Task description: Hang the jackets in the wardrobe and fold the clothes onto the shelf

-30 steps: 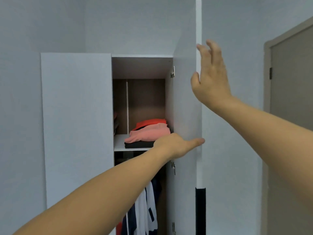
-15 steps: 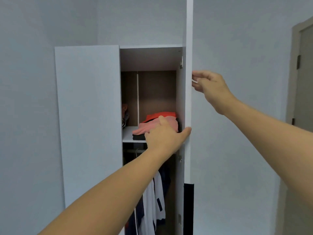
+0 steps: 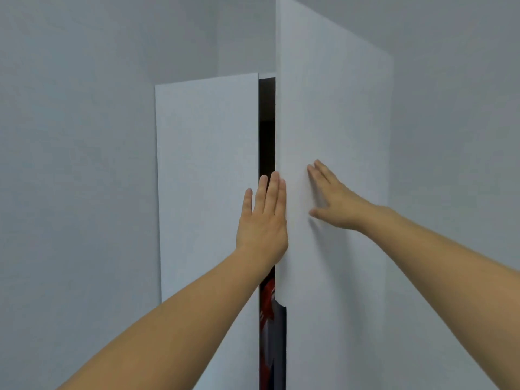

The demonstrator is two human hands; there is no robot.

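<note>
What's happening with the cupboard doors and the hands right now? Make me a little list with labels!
left door: white panel, looks shut
right door: white panel, not quite shut
gap: narrow dark slit between the doors
inside: a bit of red and white clothing shows low in the gap
left hand: flat, fingers straight, over the gap at the right door's edge
right hand: open, fingers spread, flat on the right door's front
holding anything: no, both hands hold nothing
</note>
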